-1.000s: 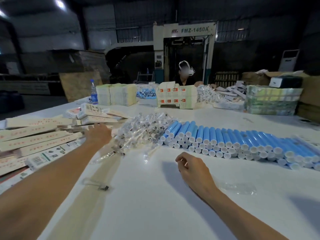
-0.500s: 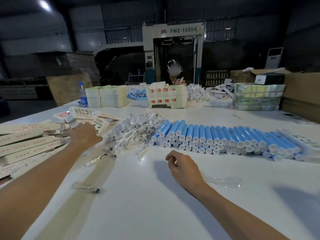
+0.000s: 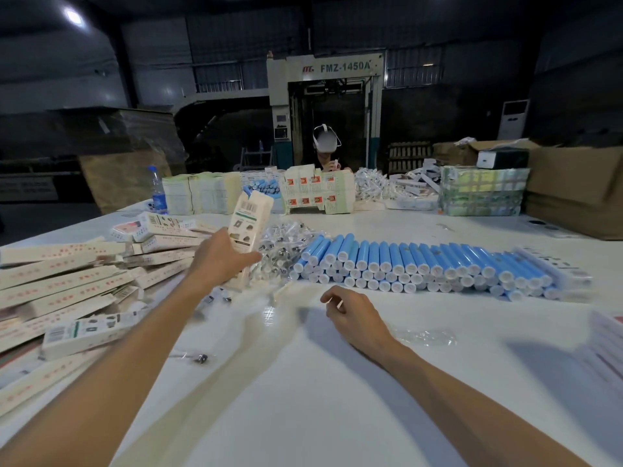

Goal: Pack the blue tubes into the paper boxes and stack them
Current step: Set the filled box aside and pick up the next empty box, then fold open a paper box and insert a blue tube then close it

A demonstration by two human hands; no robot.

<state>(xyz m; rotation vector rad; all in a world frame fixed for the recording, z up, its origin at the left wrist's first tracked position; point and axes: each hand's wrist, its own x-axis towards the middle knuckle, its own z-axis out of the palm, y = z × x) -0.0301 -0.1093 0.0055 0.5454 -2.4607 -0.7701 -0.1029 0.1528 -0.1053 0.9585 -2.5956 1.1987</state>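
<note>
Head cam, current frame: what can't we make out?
Head view, long white paper box in the left hand: lower end motion-blurred, partly covered by that hand.
Head view, right hand: palm turned away, so any small item inside is hidden.
Head view, row of blue plastic tubes: right end blurred, count unclear.
Head view, white stack: cut off by right edge.

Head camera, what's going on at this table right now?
A person is midway through a packing job. Their left hand grips one paper box, held upright beside the pile of flat boxes on the left. The right hand rests loosely curled on the white table, holding nothing. The blue tubes lie stacked in a row ahead, none picked up yet. Another person works at the far side.
</note>
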